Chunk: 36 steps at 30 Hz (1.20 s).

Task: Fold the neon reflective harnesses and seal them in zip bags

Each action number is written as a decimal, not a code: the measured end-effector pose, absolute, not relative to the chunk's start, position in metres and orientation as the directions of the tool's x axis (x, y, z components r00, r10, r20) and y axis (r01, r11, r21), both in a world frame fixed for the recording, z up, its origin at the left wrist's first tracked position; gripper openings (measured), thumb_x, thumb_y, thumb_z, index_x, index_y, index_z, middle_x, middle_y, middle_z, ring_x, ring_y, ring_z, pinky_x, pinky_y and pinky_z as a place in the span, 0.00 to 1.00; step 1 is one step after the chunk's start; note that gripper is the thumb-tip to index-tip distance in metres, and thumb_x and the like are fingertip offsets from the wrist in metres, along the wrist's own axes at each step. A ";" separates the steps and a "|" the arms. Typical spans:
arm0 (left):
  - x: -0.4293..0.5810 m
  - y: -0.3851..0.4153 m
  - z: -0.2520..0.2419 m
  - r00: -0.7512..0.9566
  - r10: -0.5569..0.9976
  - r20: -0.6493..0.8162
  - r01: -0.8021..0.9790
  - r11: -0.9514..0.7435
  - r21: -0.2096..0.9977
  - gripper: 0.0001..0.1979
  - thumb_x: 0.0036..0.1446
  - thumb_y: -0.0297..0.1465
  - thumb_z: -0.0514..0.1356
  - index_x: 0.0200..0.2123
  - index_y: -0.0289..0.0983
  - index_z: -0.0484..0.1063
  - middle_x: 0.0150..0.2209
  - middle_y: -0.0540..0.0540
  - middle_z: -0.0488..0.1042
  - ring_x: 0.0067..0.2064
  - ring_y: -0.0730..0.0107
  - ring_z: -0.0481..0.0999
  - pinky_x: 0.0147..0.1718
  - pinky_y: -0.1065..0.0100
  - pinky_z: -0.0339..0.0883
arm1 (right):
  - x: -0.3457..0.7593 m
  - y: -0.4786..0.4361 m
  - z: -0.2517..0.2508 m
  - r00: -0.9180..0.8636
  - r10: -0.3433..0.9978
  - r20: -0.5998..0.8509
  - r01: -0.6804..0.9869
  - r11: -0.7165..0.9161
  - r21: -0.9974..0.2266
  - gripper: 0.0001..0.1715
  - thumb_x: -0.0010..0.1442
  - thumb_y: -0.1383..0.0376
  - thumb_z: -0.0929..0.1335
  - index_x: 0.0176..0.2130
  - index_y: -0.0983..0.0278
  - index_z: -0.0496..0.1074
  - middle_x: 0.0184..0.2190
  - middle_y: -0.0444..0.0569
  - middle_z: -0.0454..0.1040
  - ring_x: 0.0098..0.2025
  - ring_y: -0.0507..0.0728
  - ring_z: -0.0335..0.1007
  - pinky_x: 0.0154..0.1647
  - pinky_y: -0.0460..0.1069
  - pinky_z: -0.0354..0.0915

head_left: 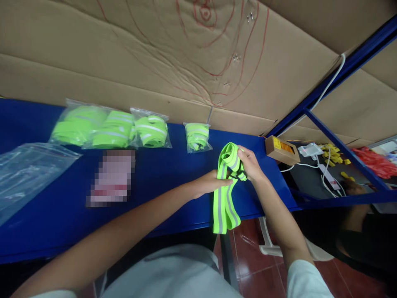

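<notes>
A neon yellow-green strap (221, 207) with a grey reflective stripe is held above the front edge of the blue table. Its upper part is rolled into loops, and a long loop hangs down past the edge. My left hand (208, 183) grips the strap from the left, thumb across it beside a black buckle (233, 175). On the right, my right hand (248, 162) is closed on the rolled upper part. Behind them, a small clear bag (197, 136) with a rolled green strap lies near the cardboard wall.
More bagged green straps (116, 129) lie at the back left. Clear empty bags (34, 169) and a blurred pinkish item (112, 178) are on the blue table (161, 165). At right are a cardboard box (282, 150), blue frame bars, cables, yellow pieces and another person's hand (355, 188).
</notes>
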State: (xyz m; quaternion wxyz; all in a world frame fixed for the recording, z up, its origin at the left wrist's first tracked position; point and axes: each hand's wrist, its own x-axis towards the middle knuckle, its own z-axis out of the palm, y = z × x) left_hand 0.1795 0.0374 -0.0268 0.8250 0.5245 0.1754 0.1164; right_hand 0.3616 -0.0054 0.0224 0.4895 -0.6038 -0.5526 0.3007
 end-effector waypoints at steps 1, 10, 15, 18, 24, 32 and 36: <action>0.179 0.036 -0.029 0.921 0.355 -0.160 -0.012 0.437 0.899 0.29 0.48 0.43 0.75 0.51 0.35 0.79 0.50 0.38 0.81 0.54 0.48 0.79 0.57 0.52 0.68 | 0.361 -0.005 0.025 0.192 0.967 0.165 0.360 0.087 -0.929 0.35 0.61 0.35 0.67 0.40 0.64 0.75 0.30 0.45 0.72 0.29 0.53 0.66 0.29 0.47 0.62; 0.168 0.017 -0.038 0.918 0.364 -0.157 -0.082 0.560 0.824 0.33 0.52 0.50 0.72 0.53 0.34 0.75 0.47 0.35 0.82 0.54 0.47 0.80 0.55 0.54 0.70 | 0.353 -0.002 0.036 -0.006 0.946 0.323 0.555 0.272 -0.786 0.31 0.61 0.39 0.70 0.42 0.63 0.73 0.34 0.46 0.71 0.34 0.54 0.66 0.37 0.49 0.65; 0.153 0.017 -0.032 0.919 0.309 -0.243 -0.029 0.671 0.741 0.29 0.53 0.43 0.73 0.53 0.33 0.75 0.49 0.33 0.82 0.52 0.46 0.82 0.55 0.50 0.70 | 0.341 0.005 0.034 -0.155 0.919 0.363 0.652 0.371 -0.661 0.29 0.62 0.42 0.71 0.45 0.63 0.72 0.45 0.52 0.72 0.47 0.58 0.69 0.48 0.52 0.66; 0.146 0.015 -0.030 0.929 0.238 -0.284 0.025 0.726 0.687 0.26 0.52 0.40 0.73 0.49 0.30 0.77 0.50 0.29 0.81 0.49 0.45 0.83 0.52 0.49 0.72 | 0.335 0.004 0.034 -0.203 0.967 0.156 0.664 0.253 -0.704 0.25 0.62 0.46 0.72 0.46 0.63 0.71 0.36 0.45 0.73 0.36 0.53 0.67 0.36 0.46 0.63; 0.141 0.013 -0.027 0.931 0.187 -0.313 0.048 0.788 0.614 0.24 0.53 0.36 0.73 0.50 0.30 0.78 0.52 0.29 0.80 0.49 0.49 0.83 0.53 0.52 0.73 | 0.336 0.005 0.026 -0.131 0.990 0.059 0.594 0.126 -0.795 0.25 0.59 0.47 0.74 0.44 0.63 0.71 0.33 0.42 0.74 0.32 0.51 0.67 0.33 0.45 0.63; 0.139 0.012 -0.019 0.934 0.193 -0.302 -0.008 0.854 0.521 0.19 0.54 0.33 0.70 0.47 0.29 0.78 0.49 0.29 0.81 0.48 0.48 0.83 0.52 0.50 0.73 | 0.347 0.007 0.028 -0.136 0.854 0.503 0.882 0.335 -0.330 0.30 0.60 0.43 0.73 0.49 0.63 0.72 0.41 0.50 0.79 0.40 0.57 0.76 0.39 0.49 0.67; 0.142 0.028 -0.016 0.923 0.301 -0.238 -0.123 0.819 0.561 0.17 0.52 0.31 0.71 0.45 0.29 0.80 0.46 0.31 0.82 0.48 0.48 0.83 0.51 0.52 0.74 | 0.335 0.001 0.025 -0.470 0.682 0.560 0.874 0.448 0.187 0.19 0.69 0.52 0.69 0.50 0.63 0.72 0.40 0.49 0.80 0.40 0.56 0.76 0.38 0.49 0.65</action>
